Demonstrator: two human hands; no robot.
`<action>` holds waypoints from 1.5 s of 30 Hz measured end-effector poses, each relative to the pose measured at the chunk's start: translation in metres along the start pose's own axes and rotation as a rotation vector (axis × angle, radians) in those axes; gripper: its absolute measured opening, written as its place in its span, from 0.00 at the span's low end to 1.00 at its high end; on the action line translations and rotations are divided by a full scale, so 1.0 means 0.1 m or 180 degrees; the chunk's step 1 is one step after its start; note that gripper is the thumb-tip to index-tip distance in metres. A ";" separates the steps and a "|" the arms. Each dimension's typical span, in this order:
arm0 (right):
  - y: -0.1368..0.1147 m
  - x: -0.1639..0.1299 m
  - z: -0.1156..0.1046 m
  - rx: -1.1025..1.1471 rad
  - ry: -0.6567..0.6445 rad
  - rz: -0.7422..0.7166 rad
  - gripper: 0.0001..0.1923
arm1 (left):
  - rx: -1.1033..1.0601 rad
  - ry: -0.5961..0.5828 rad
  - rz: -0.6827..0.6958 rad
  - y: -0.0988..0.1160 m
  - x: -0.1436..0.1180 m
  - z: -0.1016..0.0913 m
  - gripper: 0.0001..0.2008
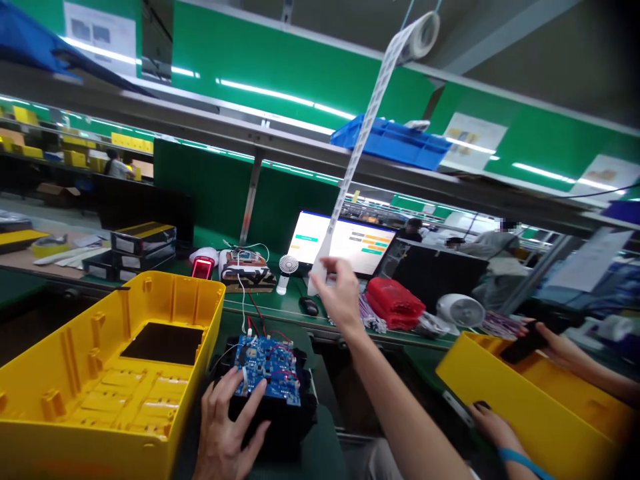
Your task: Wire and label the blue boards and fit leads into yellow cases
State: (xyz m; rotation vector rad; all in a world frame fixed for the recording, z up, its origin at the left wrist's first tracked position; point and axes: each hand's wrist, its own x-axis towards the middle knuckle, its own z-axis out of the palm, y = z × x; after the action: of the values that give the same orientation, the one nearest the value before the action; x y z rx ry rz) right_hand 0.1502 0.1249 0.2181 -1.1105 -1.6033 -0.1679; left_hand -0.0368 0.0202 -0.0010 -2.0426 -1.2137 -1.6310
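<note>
My left hand (227, 413) lies with spread fingers on the near edge of a blue circuit board (267, 367), which sits on a black block (280, 427). Small wires run from the board, and a tiny red light glows on it. Raised in front of the monitor, my right hand (340, 293) pinches the lower end of a strip of white labels (367, 127). The strip hangs from a label roll (423, 37) overhead. Left of the board stands a yellow plastic housing (200, 293) with a black pad (163, 343) inside.
Behind are a monitor (373, 250), a small fan (289, 267), a mouse (309, 307), a lit red scanner (203, 267) and a red bundle (395, 303). At right, a co-worker's hands (563, 347) are at another yellow housing (530, 400). A blue tray (400, 143) rests on the shelf.
</note>
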 end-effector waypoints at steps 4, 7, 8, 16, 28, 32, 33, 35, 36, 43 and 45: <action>0.34 0.65 0.08 -0.0242 0.0830 0.0118 0.19 | -0.0028 0.0078 -0.0093 0.10 0.02 -0.05 0.25; 0.42 0.82 0.11 -0.0064 0.0644 0.0171 0.10 | -0.0096 0.0293 -0.0032 0.23 0.19 -0.22 0.23; 0.41 0.82 0.10 0.0020 0.0587 0.0156 0.08 | -0.0137 0.0305 0.0079 0.28 0.30 -0.31 0.23; -0.08 0.31 -0.09 0.1237 0.0380 -0.0041 0.10 | -0.1020 -0.0498 0.0916 0.51 1.94 -0.93 0.17; -0.64 0.10 -0.28 0.2771 -0.0098 0.0420 0.08 | -0.2332 -0.0710 0.0113 0.47 2.95 -0.44 0.07; -0.61 0.10 -0.29 0.2802 -0.0170 0.0523 0.09 | -0.2610 -0.0822 0.0074 0.48 2.96 -0.42 0.08; -0.59 0.10 -0.29 0.2819 -0.0151 0.0547 0.09 | -0.2730 -0.0876 -0.0060 0.48 2.97 -0.42 0.07; -0.57 0.11 -0.29 0.2870 -0.0112 0.0637 0.09 | -0.3166 -0.1152 -0.0557 0.45 3.00 -0.40 0.07; -0.55 0.12 -0.29 0.2898 -0.0094 0.0694 0.10 | -0.3423 -0.1397 -0.0845 0.41 3.03 -0.39 0.07; -0.32 0.10 -0.32 0.2827 0.0129 0.0899 0.12 | -0.0945 -0.3198 -0.0446 -0.49 3.38 -0.26 0.08; -0.19 0.05 -0.31 0.2763 0.0125 0.0984 0.14 | -0.0012 -0.3166 -0.0561 -0.82 3.35 -0.21 0.08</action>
State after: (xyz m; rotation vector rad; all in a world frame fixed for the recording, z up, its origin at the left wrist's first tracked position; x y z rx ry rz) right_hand 0.1587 0.0984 0.2418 -0.6362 -1.2324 0.6524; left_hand -0.1039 0.2054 0.2834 -2.9170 -1.6710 -0.5784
